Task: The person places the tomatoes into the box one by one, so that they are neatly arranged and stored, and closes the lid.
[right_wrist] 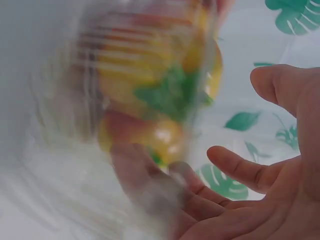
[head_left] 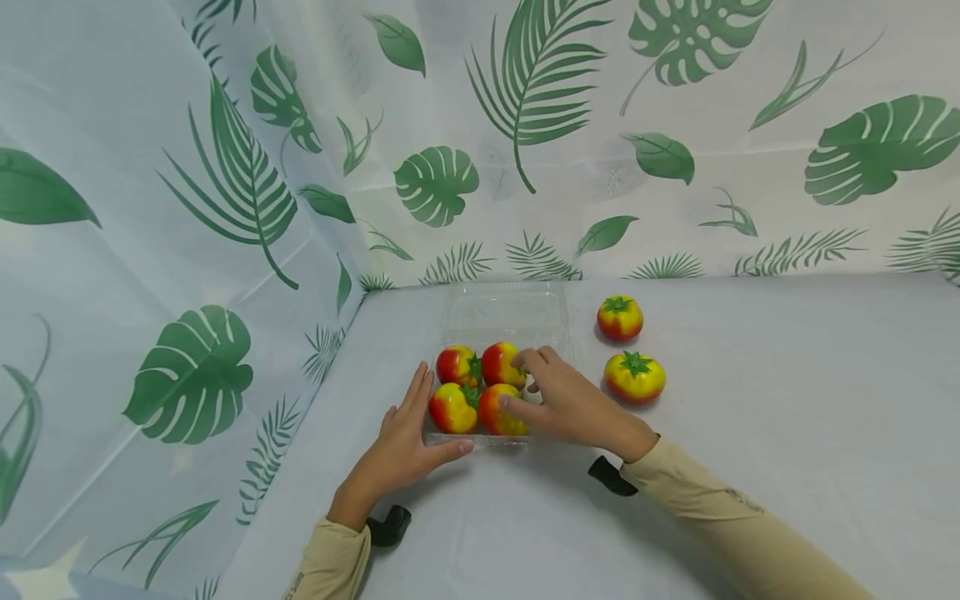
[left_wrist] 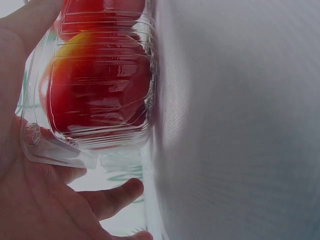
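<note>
A clear plastic container [head_left: 480,439] holds several red-and-yellow tomato-like fruits [head_left: 452,410] with green tops. Against its left side lie the straight fingers of my left hand [head_left: 401,450], the thumb spread along the front edge. The left wrist view shows this hand [left_wrist: 45,200] beside the container's clear wall [left_wrist: 85,142], with a red fruit [left_wrist: 100,85] behind it. Over the container's right side my right hand [head_left: 573,408] bends loosely, fingertips at the right-hand fruits. In the right wrist view, blurred fruits [right_wrist: 140,75] show near this hand [right_wrist: 265,210], its thumb held apart.
The container's clear lid [head_left: 506,312] lies folded back behind it. Two similar fruits [head_left: 620,318] [head_left: 635,377] stand on the pale tabletop [head_left: 787,400] to the right. A leaf-patterned curtain [head_left: 555,167] rises behind and at the left.
</note>
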A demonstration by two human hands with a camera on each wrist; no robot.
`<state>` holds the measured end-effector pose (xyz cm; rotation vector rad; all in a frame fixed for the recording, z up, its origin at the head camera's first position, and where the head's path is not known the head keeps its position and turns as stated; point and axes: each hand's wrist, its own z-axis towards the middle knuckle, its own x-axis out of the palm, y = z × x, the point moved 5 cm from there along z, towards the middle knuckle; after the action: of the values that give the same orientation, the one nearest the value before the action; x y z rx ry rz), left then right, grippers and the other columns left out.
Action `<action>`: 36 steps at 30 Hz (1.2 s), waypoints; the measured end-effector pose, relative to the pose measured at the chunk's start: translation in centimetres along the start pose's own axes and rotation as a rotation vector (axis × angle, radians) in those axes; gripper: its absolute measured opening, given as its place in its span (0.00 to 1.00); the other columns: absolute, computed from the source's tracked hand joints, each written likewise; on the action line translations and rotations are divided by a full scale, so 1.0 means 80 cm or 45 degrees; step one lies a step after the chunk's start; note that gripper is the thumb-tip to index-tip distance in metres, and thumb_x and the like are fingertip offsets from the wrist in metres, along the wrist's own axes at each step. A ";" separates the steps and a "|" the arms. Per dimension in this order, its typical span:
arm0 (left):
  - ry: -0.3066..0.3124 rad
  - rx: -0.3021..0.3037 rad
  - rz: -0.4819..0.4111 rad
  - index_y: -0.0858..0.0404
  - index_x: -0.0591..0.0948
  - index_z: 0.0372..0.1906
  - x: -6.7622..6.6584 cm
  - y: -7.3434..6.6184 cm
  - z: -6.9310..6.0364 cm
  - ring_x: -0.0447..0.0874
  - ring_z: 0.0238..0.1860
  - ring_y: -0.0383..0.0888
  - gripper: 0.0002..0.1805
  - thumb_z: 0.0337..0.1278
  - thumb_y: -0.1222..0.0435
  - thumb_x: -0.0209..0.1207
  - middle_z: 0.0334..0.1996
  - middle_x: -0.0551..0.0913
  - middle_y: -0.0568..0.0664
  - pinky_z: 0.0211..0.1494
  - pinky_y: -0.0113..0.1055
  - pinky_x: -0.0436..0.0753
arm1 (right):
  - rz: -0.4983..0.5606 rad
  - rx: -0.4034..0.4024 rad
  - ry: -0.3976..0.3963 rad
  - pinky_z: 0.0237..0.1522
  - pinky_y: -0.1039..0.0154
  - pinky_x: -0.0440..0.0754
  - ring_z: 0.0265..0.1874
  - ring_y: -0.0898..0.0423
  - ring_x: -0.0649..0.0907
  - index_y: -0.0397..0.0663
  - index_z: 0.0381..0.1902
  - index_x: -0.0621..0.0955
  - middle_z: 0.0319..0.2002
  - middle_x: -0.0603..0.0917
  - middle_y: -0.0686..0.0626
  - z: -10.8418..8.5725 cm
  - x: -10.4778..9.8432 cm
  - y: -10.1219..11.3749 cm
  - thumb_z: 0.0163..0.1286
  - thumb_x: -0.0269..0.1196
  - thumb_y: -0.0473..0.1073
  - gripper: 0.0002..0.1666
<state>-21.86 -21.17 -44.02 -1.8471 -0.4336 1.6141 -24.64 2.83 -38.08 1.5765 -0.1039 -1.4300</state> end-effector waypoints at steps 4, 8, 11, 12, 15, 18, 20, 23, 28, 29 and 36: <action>0.003 0.000 0.009 0.58 0.40 0.89 0.000 0.000 0.001 0.43 0.86 0.59 0.69 0.59 0.35 0.70 0.88 0.33 0.47 0.79 0.74 0.38 | 0.001 -0.008 -0.050 0.51 0.50 0.89 0.54 0.39 0.85 0.34 0.66 0.74 0.59 0.77 0.35 -0.001 -0.017 0.001 0.78 0.68 0.50 0.30; 0.009 0.006 0.012 0.58 0.40 0.89 0.000 -0.002 0.000 0.43 0.86 0.59 0.69 0.59 0.34 0.70 0.88 0.33 0.47 0.79 0.74 0.38 | 0.005 0.031 -0.089 0.54 0.45 0.88 0.58 0.38 0.83 0.37 0.69 0.74 0.62 0.76 0.37 -0.002 -0.037 -0.001 0.79 0.67 0.49 0.30; 0.010 0.013 0.004 0.59 0.40 0.89 -0.001 -0.003 -0.001 0.43 0.86 0.59 0.69 0.59 0.34 0.70 0.88 0.32 0.48 0.79 0.74 0.38 | 0.012 0.058 -0.121 0.58 0.41 0.86 0.61 0.38 0.82 0.37 0.70 0.73 0.64 0.75 0.37 -0.004 -0.056 -0.002 0.80 0.65 0.50 0.31; 0.012 0.014 -0.003 0.59 0.39 0.89 -0.002 -0.004 -0.001 0.43 0.86 0.59 0.69 0.59 0.35 0.70 0.88 0.32 0.48 0.79 0.73 0.37 | 0.012 0.069 -0.131 0.59 0.40 0.85 0.62 0.38 0.81 0.38 0.71 0.72 0.65 0.74 0.37 -0.005 -0.063 -0.003 0.80 0.65 0.50 0.31; 0.018 0.010 -0.014 0.59 0.39 0.89 -0.002 -0.005 -0.002 0.43 0.86 0.59 0.70 0.59 0.35 0.70 0.88 0.31 0.47 0.79 0.72 0.36 | 0.009 0.105 -0.160 0.62 0.38 0.82 0.64 0.38 0.79 0.38 0.72 0.71 0.67 0.73 0.37 -0.010 -0.088 -0.008 0.82 0.63 0.52 0.32; 0.021 0.008 -0.016 0.59 0.39 0.89 -0.002 -0.004 -0.003 0.42 0.86 0.59 0.69 0.60 0.36 0.70 0.88 0.31 0.47 0.80 0.72 0.36 | 0.009 0.157 -0.191 0.65 0.36 0.79 0.66 0.36 0.78 0.38 0.74 0.70 0.69 0.72 0.36 -0.014 -0.114 -0.018 0.82 0.62 0.53 0.33; 0.022 0.009 -0.012 0.59 0.39 0.89 -0.002 -0.004 -0.003 0.42 0.86 0.59 0.69 0.60 0.36 0.70 0.88 0.31 0.47 0.80 0.72 0.36 | 0.039 0.183 -0.210 0.66 0.35 0.78 0.67 0.36 0.78 0.38 0.75 0.70 0.70 0.72 0.36 -0.018 -0.132 -0.026 0.82 0.62 0.52 0.34; 0.021 0.012 -0.013 0.59 0.39 0.89 -0.001 -0.002 -0.003 0.42 0.86 0.59 0.69 0.60 0.36 0.70 0.88 0.31 0.48 0.79 0.72 0.36 | 0.058 0.212 -0.239 0.68 0.34 0.75 0.69 0.35 0.76 0.39 0.77 0.69 0.72 0.71 0.36 -0.027 -0.160 -0.045 0.84 0.60 0.52 0.34; 0.019 0.006 -0.001 0.58 0.39 0.89 0.000 0.000 -0.002 0.42 0.86 0.58 0.69 0.60 0.35 0.70 0.88 0.31 0.47 0.79 0.73 0.36 | 0.045 0.291 -0.273 0.69 0.29 0.70 0.73 0.33 0.72 0.42 0.78 0.68 0.76 0.70 0.37 -0.044 -0.197 -0.087 0.86 0.55 0.54 0.33; 0.019 0.005 0.000 0.57 0.38 0.89 0.000 0.000 -0.001 0.42 0.86 0.58 0.69 0.60 0.36 0.70 0.88 0.31 0.47 0.79 0.73 0.36 | 0.045 0.305 -0.269 0.69 0.27 0.70 0.73 0.32 0.71 0.43 0.79 0.68 0.76 0.70 0.37 -0.047 -0.202 -0.096 0.87 0.55 0.55 0.33; 0.018 0.009 -0.009 0.59 0.39 0.89 0.001 -0.001 -0.001 0.42 0.86 0.59 0.69 0.60 0.36 0.70 0.88 0.32 0.49 0.79 0.73 0.36 | 0.056 0.357 -0.156 0.67 0.22 0.67 0.73 0.28 0.69 0.48 0.81 0.67 0.79 0.67 0.36 -0.051 -0.204 -0.151 0.87 0.54 0.55 0.33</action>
<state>-21.72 -21.08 -43.99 -1.8485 -0.4273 1.5946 -32.59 21.75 -35.13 1.6978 -0.4245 -1.5272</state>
